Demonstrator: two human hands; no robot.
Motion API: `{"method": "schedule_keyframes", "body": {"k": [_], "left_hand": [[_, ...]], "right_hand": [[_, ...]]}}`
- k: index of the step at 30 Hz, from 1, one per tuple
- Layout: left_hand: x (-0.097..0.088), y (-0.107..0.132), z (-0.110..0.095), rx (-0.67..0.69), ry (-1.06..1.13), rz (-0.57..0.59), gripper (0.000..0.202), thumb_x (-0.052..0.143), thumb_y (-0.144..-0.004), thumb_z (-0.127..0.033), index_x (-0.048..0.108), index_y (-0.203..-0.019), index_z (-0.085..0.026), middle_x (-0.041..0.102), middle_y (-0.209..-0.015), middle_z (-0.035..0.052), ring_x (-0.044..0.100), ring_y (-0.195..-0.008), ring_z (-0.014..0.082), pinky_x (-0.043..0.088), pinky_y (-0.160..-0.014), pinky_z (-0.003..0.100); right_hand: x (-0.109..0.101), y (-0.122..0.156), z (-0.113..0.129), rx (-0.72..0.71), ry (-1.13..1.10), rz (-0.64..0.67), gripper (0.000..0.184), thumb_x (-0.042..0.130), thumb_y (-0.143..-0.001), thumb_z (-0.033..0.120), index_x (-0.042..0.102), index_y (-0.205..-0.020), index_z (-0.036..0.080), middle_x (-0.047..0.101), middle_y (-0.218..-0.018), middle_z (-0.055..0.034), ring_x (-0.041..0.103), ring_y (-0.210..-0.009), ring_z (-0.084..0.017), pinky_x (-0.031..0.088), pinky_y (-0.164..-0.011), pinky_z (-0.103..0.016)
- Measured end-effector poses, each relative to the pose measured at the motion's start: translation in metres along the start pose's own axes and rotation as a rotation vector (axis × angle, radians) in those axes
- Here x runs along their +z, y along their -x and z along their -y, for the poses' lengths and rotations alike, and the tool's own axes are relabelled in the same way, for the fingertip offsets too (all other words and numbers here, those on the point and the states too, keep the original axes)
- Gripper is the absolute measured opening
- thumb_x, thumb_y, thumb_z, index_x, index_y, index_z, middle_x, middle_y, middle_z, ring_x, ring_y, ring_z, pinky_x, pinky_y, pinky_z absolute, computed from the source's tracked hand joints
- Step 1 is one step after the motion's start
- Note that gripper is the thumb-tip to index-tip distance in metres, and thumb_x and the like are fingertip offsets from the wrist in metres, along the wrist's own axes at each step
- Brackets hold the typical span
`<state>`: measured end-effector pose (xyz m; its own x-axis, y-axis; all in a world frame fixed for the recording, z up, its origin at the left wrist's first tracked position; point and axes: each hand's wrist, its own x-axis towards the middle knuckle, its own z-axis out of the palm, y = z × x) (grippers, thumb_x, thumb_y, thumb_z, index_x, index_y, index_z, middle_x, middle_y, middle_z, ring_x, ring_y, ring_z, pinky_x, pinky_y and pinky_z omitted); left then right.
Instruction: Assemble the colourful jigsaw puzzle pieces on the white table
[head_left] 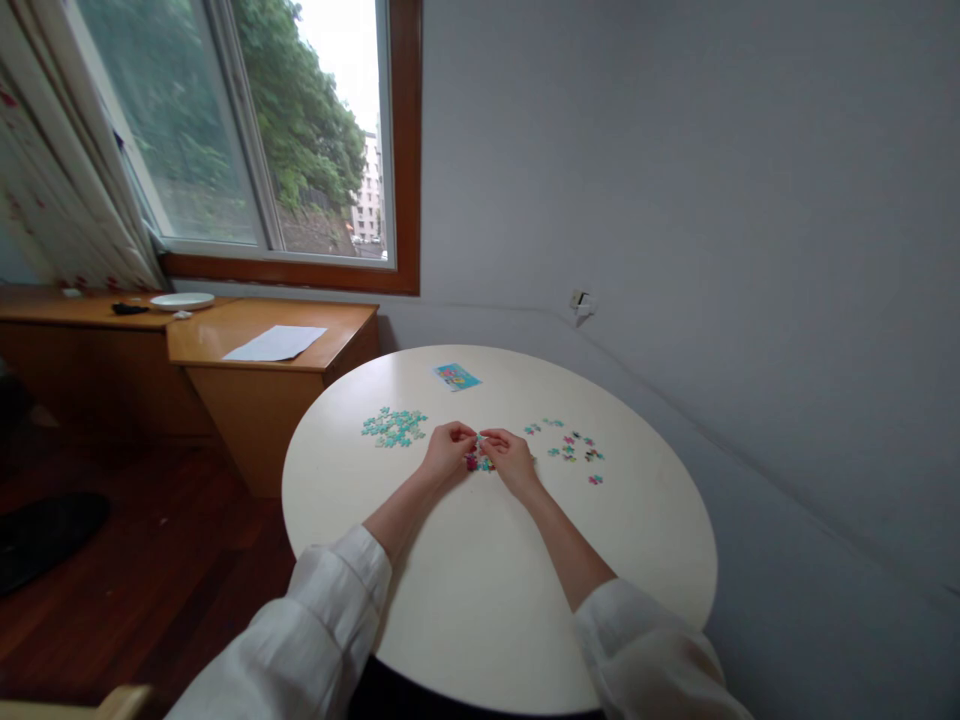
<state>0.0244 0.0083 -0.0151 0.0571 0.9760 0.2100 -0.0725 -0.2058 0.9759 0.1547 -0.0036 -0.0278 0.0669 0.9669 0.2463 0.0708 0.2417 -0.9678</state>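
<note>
My left hand and my right hand meet over the middle of the round white table. The fingers of both are pinched at a small light-blue jigsaw puzzle piece between them. Just below the fingertips lies a joined patch of puzzle pieces in red, yellow and blue, partly covered by the hands. A heap of turquoise puzzle pieces is spread left of my left hand. Beyond my right hand, mixed-colour loose pieces are scattered on the tabletop.
A bright blue picture card lies near the table's far edge. At the left, a wooden desk holds a white paper sheet and a white plate. A window is above it, and a wall with a socket stands behind the table.
</note>
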Motion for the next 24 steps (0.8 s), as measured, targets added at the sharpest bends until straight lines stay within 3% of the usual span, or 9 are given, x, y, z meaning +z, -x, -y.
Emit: {"method": "schedule_keyframes", "body": {"k": [7, 14, 24], "left_hand": [[0.0000, 0.0003, 0.0042, 0.043, -0.038, 0.016, 0.006, 0.064, -0.055, -0.013, 0.058, -0.056, -0.012, 0.058, -0.052, 0.0002, 0.052, -0.050, 0.0091, 0.038, -0.050, 0.021], [-0.0004, 0.0011, 0.0024, 0.050, -0.023, 0.041, 0.009, 0.063, -0.057, -0.016, 0.057, -0.063, -0.012, 0.054, -0.050, -0.0029, 0.049, -0.048, 0.0076, 0.035, -0.049, 0.020], [-0.0009, 0.0000, -0.0018, 0.067, -0.094, 0.059, 0.009, 0.060, -0.060, -0.012, 0.057, -0.068, -0.012, 0.055, -0.052, -0.0033, 0.049, -0.049, 0.0074, 0.036, -0.050, 0.020]], "right_hand": [[-0.0036, -0.0003, -0.0008, -0.066, 0.066, 0.004, 0.026, 0.059, -0.065, 0.032, 0.067, -0.083, 0.015, 0.068, -0.069, -0.0048, 0.061, -0.059, -0.016, 0.048, -0.052, -0.026], [-0.0067, -0.0024, 0.0001, -0.185, 0.222, -0.024, 0.022, 0.052, -0.068, 0.025, 0.071, -0.078, 0.018, 0.070, -0.086, -0.0067, 0.063, -0.080, -0.019, 0.051, -0.073, -0.032], [-0.0063, -0.0041, -0.0040, -0.145, 0.194, -0.035, 0.026, 0.055, -0.068, 0.030, 0.069, -0.084, 0.016, 0.068, -0.075, -0.0053, 0.059, -0.063, -0.016, 0.049, -0.058, -0.028]]}}
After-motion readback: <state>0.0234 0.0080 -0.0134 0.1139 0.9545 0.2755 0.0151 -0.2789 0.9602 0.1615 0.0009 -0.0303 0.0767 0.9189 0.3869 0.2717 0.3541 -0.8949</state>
